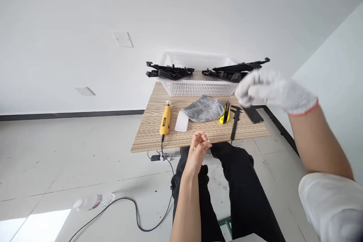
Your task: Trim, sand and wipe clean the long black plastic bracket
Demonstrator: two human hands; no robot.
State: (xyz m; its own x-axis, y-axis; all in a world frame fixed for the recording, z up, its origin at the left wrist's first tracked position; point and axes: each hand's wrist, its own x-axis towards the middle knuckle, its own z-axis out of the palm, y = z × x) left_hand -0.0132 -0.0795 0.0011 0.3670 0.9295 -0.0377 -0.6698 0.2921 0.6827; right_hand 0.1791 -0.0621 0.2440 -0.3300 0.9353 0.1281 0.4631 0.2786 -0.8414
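My bare left hand (199, 147) is held palm up over the front edge of the wooden table (153, 136). Its fingers are curled in, and a tiny pale speck shows at the fingertips, too small to name. On the right, my right hand (263, 89) wears a white knit glove with a red cuff. It is raised near the basket's right end, its fingers bent and smeared by motion; whether it holds anything is unclear. Closest to the left hand on the tabletop are a white rectangular pad (182, 121) and a grey cloth (204, 109).
A white plastic basket (198, 89) holds black plastic parts (172, 72) sticking out over its rim. A yellow corded rotary tool (165, 120), yellow utility knife (225, 113), black caliper (235, 123) and dark phone (253, 114) lie around. A cable (137, 211) crosses the floor near a bottle (89, 201).
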